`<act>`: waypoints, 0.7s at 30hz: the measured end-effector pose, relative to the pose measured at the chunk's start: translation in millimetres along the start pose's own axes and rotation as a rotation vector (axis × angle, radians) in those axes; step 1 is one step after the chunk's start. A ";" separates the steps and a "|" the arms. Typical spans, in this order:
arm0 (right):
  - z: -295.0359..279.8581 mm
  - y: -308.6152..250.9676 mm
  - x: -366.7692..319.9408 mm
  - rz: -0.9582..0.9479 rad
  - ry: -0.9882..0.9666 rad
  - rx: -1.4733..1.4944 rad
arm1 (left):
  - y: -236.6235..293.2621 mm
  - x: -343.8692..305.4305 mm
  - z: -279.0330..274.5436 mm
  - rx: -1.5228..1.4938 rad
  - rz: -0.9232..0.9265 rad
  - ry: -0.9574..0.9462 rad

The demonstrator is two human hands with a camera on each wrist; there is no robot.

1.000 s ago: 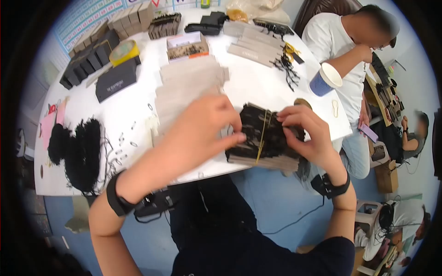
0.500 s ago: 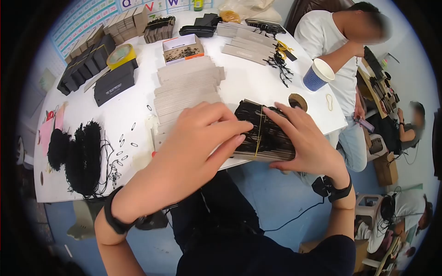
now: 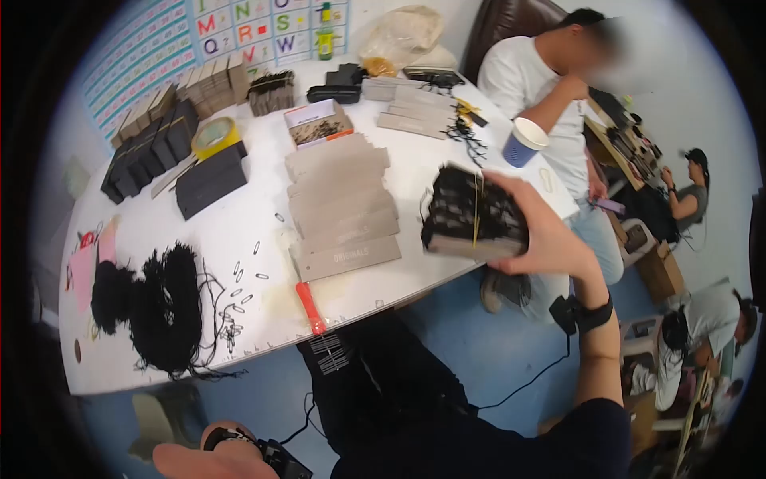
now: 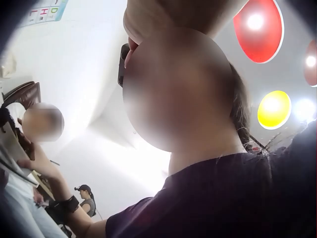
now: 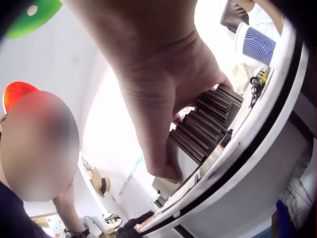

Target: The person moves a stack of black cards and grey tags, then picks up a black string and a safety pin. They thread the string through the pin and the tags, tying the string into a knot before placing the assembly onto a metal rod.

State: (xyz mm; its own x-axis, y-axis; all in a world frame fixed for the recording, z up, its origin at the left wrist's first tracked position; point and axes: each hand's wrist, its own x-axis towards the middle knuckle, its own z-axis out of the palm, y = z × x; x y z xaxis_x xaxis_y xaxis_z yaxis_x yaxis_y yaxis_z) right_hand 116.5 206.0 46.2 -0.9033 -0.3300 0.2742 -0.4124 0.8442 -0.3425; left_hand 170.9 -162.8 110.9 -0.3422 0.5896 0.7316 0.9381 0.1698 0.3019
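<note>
A bundle of grey card tags [image 3: 479,215] with black cords on top, bound by a yellow rubber band, is at the front right of the table. My right hand [image 3: 550,227] grips it from the right, thumb low and fingers over the far side. In the right wrist view, the tag edges [image 5: 203,131] show in layers beside the thumb. My left hand [image 4: 171,15] is up at the head in the left wrist view, fingertips by a small black device [image 4: 123,64]; most of its fingers are hidden. Overlapping grey cards [image 3: 343,199] lie left of the bundle.
Black cord hanks [image 3: 163,311] and loose small clips [image 3: 239,295] lie at left. A red-handled tool [image 3: 309,307] sits by the front edge. Behind are a box [image 3: 319,124], yellow tape [image 3: 214,137] and black boxes [image 3: 152,152]. A paper cup [image 3: 524,142] stands near a seated person [image 3: 519,88].
My left hand has left the bundle and risen to the head. My right hand keeps hold of the bundle, now tilted. The head view has shifted, showing more of the wall chart.
</note>
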 end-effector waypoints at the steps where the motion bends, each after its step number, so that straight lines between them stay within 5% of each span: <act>1: -7.5 -4.1 3.4 0.025 0.024 0.019 | -3.5 -4.1 -3.8 -0.018 0.026 0.003; 4: -22.4 -20.9 35.3 0.057 0.117 0.125 | -18.2 -20.3 -6.8 -0.094 0.158 0.129; 6: -30.3 -26.0 84.5 0.123 0.139 0.218 | -27.2 -33.6 2.7 0.077 0.217 0.482; 7: -26.1 -31.1 119.4 0.175 0.153 0.261 | -29.5 -50.5 -8.1 0.093 0.232 0.487; 9: -14.4 -40.1 170.9 0.339 0.118 0.407 | -28.7 -92.2 -19.3 0.280 0.000 0.424; 11: -3.8 -53.0 217.3 0.374 0.098 0.538 | -35.1 -133.1 -10.8 0.134 -0.173 0.545; 13: 2.1 -88.1 245.5 0.372 0.034 0.492 | -33.0 -187.3 2.3 0.003 -0.517 0.660; 15: 35.8 -44.5 319.9 0.351 0.047 0.514 | -21.2 -218.1 14.4 0.000 -0.959 0.794; 21: 104.9 -9.6 409.1 0.417 0.154 0.203 | -15.7 -281.0 19.8 -0.040 -1.257 1.114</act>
State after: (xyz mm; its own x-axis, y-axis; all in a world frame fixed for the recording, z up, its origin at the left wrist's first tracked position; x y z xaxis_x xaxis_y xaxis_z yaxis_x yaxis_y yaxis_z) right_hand -261.5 18.6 67.4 -0.9747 0.0976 0.2009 -0.0480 0.7868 -0.6153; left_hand 253.3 -315.5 -111.6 -0.7115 -0.6980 0.0816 0.0760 0.0390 0.9963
